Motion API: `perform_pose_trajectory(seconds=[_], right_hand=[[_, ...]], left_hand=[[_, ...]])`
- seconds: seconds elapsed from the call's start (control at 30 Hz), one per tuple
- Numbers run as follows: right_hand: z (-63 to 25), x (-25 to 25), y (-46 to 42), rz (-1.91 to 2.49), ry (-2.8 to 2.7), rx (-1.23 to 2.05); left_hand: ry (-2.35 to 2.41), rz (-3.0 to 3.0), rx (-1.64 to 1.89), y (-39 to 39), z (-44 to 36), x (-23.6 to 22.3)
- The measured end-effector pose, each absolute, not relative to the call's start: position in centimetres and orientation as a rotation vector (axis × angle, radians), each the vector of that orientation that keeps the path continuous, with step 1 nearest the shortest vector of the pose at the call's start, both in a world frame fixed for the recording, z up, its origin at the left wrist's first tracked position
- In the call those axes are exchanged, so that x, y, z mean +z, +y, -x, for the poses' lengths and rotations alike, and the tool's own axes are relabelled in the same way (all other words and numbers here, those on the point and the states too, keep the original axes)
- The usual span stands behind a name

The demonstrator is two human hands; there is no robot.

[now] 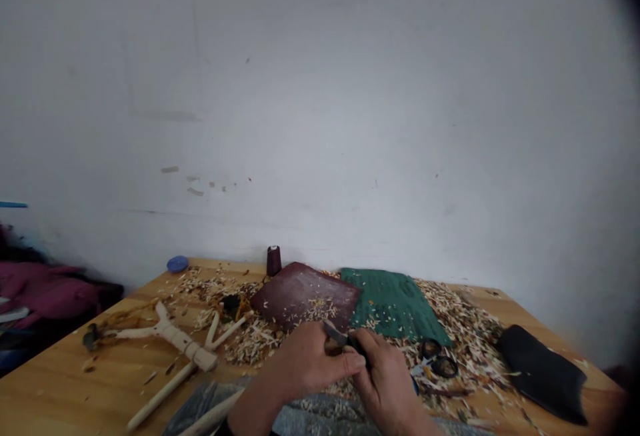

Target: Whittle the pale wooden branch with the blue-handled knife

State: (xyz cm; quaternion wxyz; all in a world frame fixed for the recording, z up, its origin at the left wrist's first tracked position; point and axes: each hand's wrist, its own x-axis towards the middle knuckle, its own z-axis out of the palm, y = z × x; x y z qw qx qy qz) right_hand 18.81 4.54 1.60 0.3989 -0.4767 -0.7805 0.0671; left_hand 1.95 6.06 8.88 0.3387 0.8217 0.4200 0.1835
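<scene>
right hand [385,376]: fingers curled round dark handle, carving knife [334,333] | blade long axis runs up-left, tip toward left hand [310,359], just beside it | left grip: cannot tell | over wood shavings [250,346]

A: What's the knife blade [334,333] made of?
B: Metal, dull grey, with a dark handle.
A: And the tabletop [65,383]?
B: Smooth pale wood, lightly glossy, under rough wood shavings [250,346].
A: The maroon pad [300,296] and green pad [395,306]?
B: Both matt, possibly leather, though I can't be sure. The carved branch [175,337] is bare, smooth wood
</scene>
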Motion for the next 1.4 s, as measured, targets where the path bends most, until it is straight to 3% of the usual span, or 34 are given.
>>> perform_pose_trajectory(seconds=[0.57,0.73,1.0,1.4], right_hand=[[-18.7,1.5,4.4,1.282,-1.947,-0.396],[-19.2,1.8,4.5,1.468,-1.891,-0.608],[-18.8,1.8,4.5,1.414,-1.811,-0.101],[-18.2,2.1,3.9,1.339,-1.956,0.053]], left_hand=[[1.272,-2.315,0.495,5.4,-2.7,8.9],[1.58,-2.349,0.564,5.6,-2.9,8.0],[1.53,-2.284,0.639,6.6,-2.1,7.7],[1.274,-2.28,0.544,6.4,-1.8,8.3]])
